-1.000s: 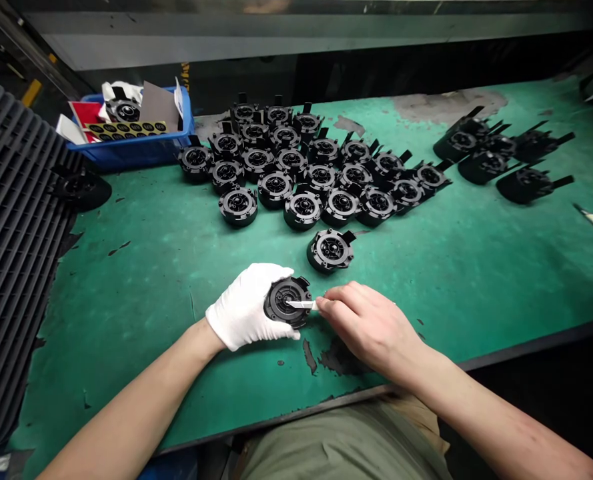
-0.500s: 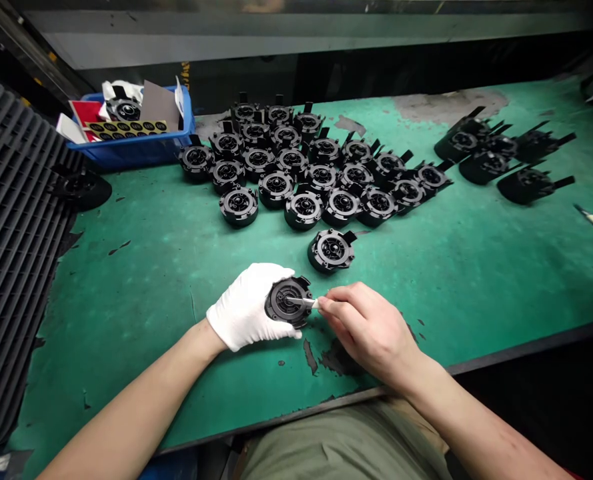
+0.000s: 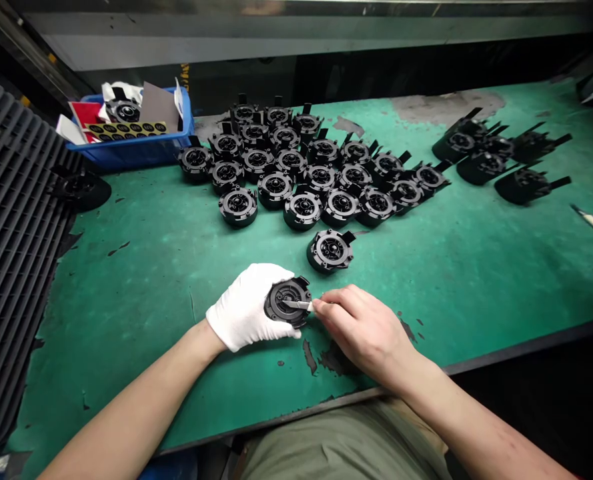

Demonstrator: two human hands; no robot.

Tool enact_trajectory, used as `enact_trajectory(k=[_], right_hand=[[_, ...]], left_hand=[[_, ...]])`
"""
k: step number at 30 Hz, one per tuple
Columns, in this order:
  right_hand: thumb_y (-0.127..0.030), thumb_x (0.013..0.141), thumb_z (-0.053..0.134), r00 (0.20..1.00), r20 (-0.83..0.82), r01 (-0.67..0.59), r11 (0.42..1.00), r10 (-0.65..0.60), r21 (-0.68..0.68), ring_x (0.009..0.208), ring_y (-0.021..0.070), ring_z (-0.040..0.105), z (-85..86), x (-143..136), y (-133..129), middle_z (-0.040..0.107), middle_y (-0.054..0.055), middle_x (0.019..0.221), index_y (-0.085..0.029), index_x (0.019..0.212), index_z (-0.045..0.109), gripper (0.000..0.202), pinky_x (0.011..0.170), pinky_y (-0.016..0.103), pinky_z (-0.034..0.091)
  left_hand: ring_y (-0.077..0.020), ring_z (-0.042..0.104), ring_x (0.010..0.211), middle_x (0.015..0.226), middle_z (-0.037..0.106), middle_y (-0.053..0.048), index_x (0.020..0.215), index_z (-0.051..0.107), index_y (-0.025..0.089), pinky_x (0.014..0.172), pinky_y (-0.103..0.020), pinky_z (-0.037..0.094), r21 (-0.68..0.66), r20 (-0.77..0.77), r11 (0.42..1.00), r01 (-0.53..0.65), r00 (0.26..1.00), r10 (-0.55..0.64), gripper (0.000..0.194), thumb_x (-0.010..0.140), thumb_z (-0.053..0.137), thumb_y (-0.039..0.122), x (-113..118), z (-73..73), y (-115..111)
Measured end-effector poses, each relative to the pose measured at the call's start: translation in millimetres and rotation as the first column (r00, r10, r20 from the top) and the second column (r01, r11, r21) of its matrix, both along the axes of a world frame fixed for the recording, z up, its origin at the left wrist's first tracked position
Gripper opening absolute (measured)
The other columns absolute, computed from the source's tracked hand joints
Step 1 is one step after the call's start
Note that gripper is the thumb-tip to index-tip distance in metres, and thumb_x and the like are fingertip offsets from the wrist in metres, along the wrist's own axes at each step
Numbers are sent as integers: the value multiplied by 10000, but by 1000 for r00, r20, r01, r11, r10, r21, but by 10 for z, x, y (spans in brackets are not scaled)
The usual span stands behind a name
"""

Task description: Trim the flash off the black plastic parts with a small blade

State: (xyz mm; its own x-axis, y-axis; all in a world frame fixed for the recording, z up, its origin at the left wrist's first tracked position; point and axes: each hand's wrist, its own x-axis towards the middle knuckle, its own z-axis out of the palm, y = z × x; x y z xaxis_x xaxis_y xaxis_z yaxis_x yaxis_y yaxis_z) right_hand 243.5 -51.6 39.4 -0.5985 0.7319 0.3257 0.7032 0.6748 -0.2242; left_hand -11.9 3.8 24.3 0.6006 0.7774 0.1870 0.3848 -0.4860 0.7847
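From where I stand, the white-gloved left hand (image 3: 251, 310) has its grip closed round the side of a round black plastic part (image 3: 289, 291), thumb and fingers hugging the rim, with the ribbed face turned up. The bare right hand (image 3: 369, 327) pinches a slim pale-handled knife with a narrow grey blade (image 3: 299, 306), its tip over the middle of that face; whether it touches, I can't tell. To my eye, short, light strokes would serve best, the part held dead steady and gloved fingers kept behind the rim, since a slip would run towards the palm. Just beyond, a lone black ring-faced part (image 3: 330, 251) sits on the worn green surface (image 3: 151, 267), near enough to knock with a stray knuckle. Further back stands a crowded batch of similar black parts (image 3: 302, 208), well out of the way.
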Motion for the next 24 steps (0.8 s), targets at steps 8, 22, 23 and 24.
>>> enact_trajectory(k=[8, 22, 23, 24], right_hand=[[-126, 1040, 597, 962, -263, 26, 983, -74, -182, 951, 215, 652, -103, -83, -85, 681, 99, 1048, -208, 1173, 593, 156, 825, 362, 576], [-261, 1094, 518, 894, -327, 176, 913, -305, -369, 830, 193, 755, -58, -1, -80, 767, 58, 1033, -237, 1264, 619, 199, 738, 304, 617], [-273, 1093, 522, 904, -316, 159, 912, -289, -379, 847, 201, 759, -75, -3, -92, 768, 64, 1052, -237, 1290, 610, 219, 752, 314, 623], [-286, 1090, 532, 914, -305, 138, 911, -268, -388, 878, 210, 761, -89, -5, -101, 766, 74, 1077, -236, 1310, 603, 237, 778, 327, 627]], left_hand=[[-311, 737, 1012, 1100, 766, -94, 1100, 733, 216, 945, -441, 576, 29, 14, 999, -23, 1000, 22, 631, 702, 891, 681, 3, -31, -2], [-306, 660, 910, 958, 652, -96, 949, 671, 199, 844, -489, 592, 135, -47, 969, -207, 976, 215, 899, 457, 820, 936, -89, -196, -112], [-308, 662, 927, 980, 647, -104, 939, 652, 197, 843, -491, 597, 151, -20, 964, -218, 975, 223, 914, 438, 815, 944, -105, -219, -124], [-315, 670, 963, 1020, 645, -117, 932, 632, 197, 856, -495, 603, 163, 20, 960, -227, 974, 226, 912, 431, 826, 934, -119, -240, -138]])
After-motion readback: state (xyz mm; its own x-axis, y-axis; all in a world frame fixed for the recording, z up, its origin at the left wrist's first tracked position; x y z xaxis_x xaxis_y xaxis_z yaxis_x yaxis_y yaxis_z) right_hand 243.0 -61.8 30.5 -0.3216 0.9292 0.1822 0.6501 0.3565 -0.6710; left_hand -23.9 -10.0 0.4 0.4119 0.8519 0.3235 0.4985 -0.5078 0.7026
